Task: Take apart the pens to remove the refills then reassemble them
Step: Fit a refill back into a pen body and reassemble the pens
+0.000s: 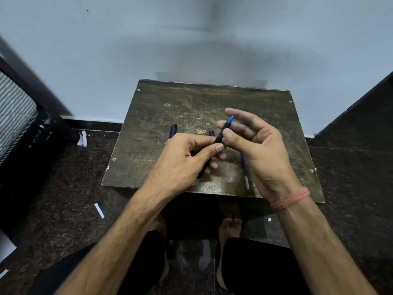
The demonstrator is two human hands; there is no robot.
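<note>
The left hand [187, 154] clamps the pen [220, 138] barrel as an anchor; the right hand [257, 141] pinches its blue tip end, probably to twist it. A loose refill [244, 169] lies on the table [161, 116] beneath.

This looks like a plain room in a home. A small, worn wooden counter [161, 107] stands against a bare pale wall [127, 50] on a dark speckled stone floor [70, 184]. The person sits at it barefoot, and paper scraps [99, 210] lie about.
</note>
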